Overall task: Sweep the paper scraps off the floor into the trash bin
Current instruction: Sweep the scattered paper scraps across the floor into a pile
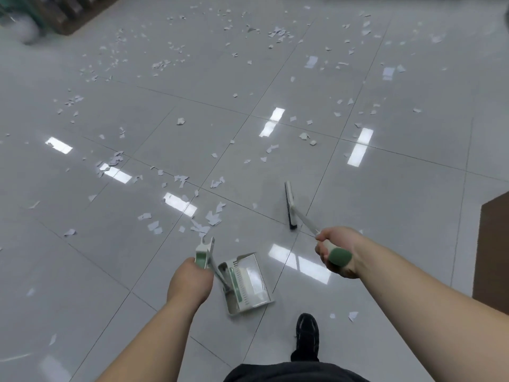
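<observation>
Torn white paper scraps (212,217) litter the glossy grey tiled floor (385,188), the nearest cluster just ahead of the left hand (190,279). That hand grips the handle of the tilted white-and-green plastic dustpan (248,282). The right hand (336,255) grips the green-handled broom (290,205), whose head points away, right of the cluster. No bin or writing shows.

A black shoe (307,333) stands nearer than the fingers (321,251). Brown furniture (493,252) is to their right, and dark shelving (68,12) is far beyond them.
</observation>
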Demonstrator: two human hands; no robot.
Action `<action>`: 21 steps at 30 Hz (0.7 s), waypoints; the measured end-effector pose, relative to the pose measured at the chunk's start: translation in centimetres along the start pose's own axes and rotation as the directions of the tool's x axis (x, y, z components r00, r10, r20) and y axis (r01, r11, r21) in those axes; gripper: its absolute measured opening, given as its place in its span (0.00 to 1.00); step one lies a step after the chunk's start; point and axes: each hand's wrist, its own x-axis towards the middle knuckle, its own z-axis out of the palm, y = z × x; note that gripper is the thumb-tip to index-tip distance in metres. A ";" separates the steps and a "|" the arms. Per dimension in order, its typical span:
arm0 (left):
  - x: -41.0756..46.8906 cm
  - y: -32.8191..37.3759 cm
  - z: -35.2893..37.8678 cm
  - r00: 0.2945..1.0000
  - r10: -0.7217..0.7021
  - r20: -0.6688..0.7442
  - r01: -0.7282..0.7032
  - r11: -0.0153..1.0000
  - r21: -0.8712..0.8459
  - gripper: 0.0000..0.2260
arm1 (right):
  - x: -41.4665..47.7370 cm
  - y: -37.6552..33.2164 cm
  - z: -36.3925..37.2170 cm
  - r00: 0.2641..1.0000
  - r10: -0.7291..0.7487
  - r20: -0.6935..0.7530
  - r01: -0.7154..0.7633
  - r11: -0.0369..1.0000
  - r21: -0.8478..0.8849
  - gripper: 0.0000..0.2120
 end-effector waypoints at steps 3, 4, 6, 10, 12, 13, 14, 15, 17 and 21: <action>0.4 2.0 0.7 0.999 0.047 0.023 -0.048 0.997 0.062 0.06 | -0.6 0.2 -2.9 0.991 -0.074 -0.108 0.073 0.997 -0.018 0.04; 0.6 2.5 0.9 0.998 0.057 0.032 -0.059 0.995 0.080 0.07 | -0.7 0.4 -3.9 0.986 -0.084 -0.147 0.084 0.996 -0.009 0.02; 1.2 3.6 1.3 0.996 0.079 0.050 -0.083 0.991 0.102 0.08 | -0.5 1.0 -5.9 0.973 -0.086 -0.214 0.084 0.996 -0.018 0.03; 2.0 4.9 2.1 0.985 0.149 0.090 -0.161 0.977 0.140 0.08 | 0.7 2.4 -9.4 0.943 -0.060 -0.326 0.051 0.998 -0.037 0.04; 2.5 5.1 2.4 0.978 0.180 0.109 -0.196 0.967 0.161 0.07 | 1.3 3.2 -10.1 0.931 -0.038 -0.363 0.027 0.999 -0.035 0.04; 2.7 5.1 2.4 0.975 0.190 0.118 -0.208 0.964 0.166 0.06 | 1.5 3.7 -10.2 0.929 -0.028 -0.370 0.015 0.999 -0.038 0.04; 3.0 5.0 2.3 0.972 0.200 0.128 -0.219 0.961 0.168 0.06 | 1.7 4.2 -10.0 0.928 -0.014 -0.372 -0.001 0.999 -0.039 0.04; 3.3 4.7 2.2 0.968 0.210 0.138 -0.232 0.958 0.169 0.06 | 1.8 4.7 -9.5 0.928 0.001 -0.372 -0.020 0.999 -0.047 0.04; 4.2 4.0 1.6 0.962 0.225 0.152 -0.249 0.954 0.168 0.06 | 2.1 5.9 -7.9 0.932 0.022 -0.361 -0.050 0.996 -0.071 0.05; 6.1 2.1 -0.4 0.961 0.225 0.159 -0.248 0.957 0.147 0.05 | 2.7 8.0 -2.1 0.957 0.048 -0.285 -0.074 0.994 -0.083 0.06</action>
